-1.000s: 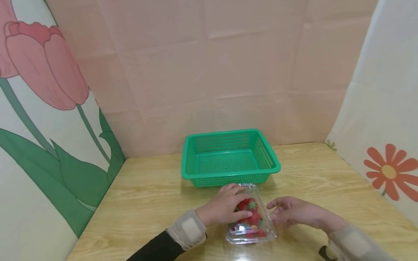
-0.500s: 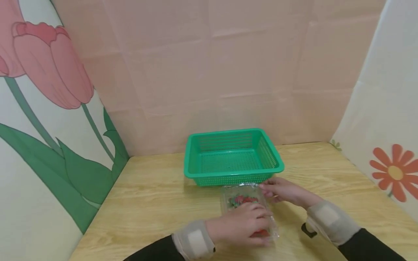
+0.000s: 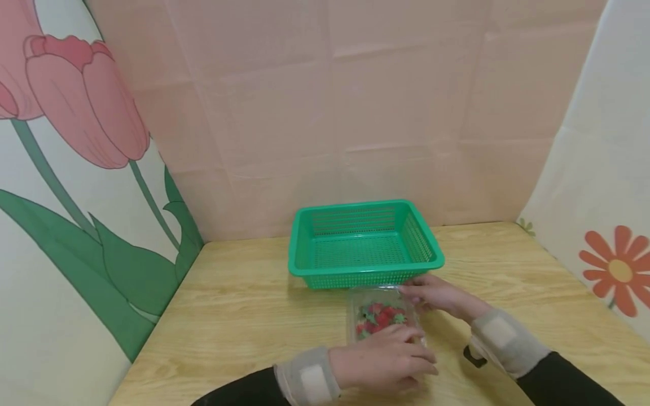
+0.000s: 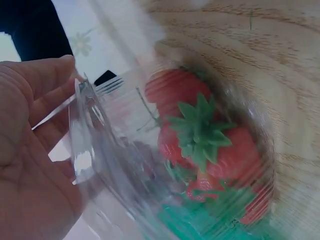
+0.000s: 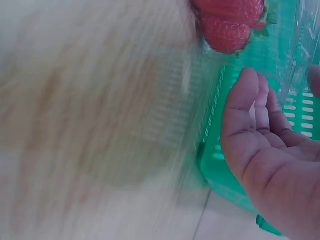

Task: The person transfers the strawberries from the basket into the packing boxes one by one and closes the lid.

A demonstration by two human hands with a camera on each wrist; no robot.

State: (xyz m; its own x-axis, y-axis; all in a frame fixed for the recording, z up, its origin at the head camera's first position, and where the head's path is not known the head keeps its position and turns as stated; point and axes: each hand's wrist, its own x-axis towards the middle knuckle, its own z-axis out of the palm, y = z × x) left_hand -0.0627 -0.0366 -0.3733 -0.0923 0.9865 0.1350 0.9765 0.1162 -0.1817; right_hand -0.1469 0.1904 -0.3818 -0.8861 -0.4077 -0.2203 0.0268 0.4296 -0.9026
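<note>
A clear plastic clamshell box point(image 3: 358, 299) with red strawberries point(image 3: 381, 318) inside stands on the table before the green basket. My left hand point(image 3: 383, 358) is at its near end and covers part of it. In the left wrist view, the fingers of that hand point(image 4: 37, 135) grip the box's edge, and green leaves top the strawberries point(image 4: 220, 150). My right hand point(image 3: 442, 296) holds the far right corner of the box, close to the basket. The right wrist view has the clear edge between that hand's curled fingers point(image 5: 250, 112) and its thumb.
A green plastic basket point(image 3: 365, 269) with perforated sides stands right behind the box, and nothing shows inside it. The wood-grain table point(image 3: 244, 304) ends at a pink cloth backdrop point(image 3: 284, 113). Printed flower cloths hang at both sides.
My right hand has gone from beside the box to its far right corner. The left hand has slid from the top of the box toward its near end, baring more strawberries.
</note>
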